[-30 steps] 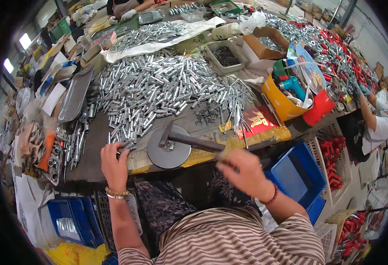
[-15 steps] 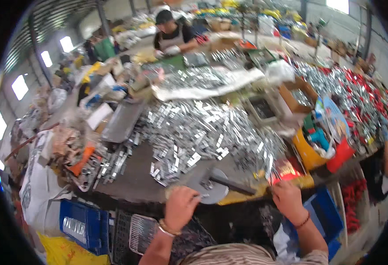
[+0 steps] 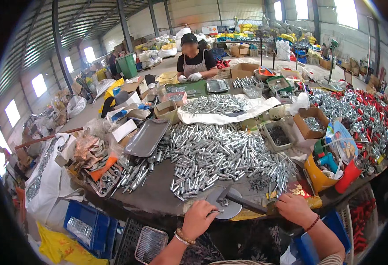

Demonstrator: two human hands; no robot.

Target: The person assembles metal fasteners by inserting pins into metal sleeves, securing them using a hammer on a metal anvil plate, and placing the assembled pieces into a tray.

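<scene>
On table (image 3: 156, 187): hammer (image 3: 249, 205) across disc (image 3: 230, 211), between left hand (image 3: 199, 217) and right hand (image 3: 296, 210); tubes (image 3: 216, 154) heaped behind; tray (image 3: 147, 138) left, bucket (image 3: 316, 173) right.

Bright metal tubes (image 3: 216, 154) gleaming mid-frame! Lower centre, a smooth grey disc (image 3: 233, 212) under a matt, dark hammer (image 3: 247, 204); left of centre, a slick grey tray (image 3: 147, 138); over right, matt cardboard box (image 3: 310, 114), glossy yellow plastic bucket (image 3: 315, 174).
</scene>
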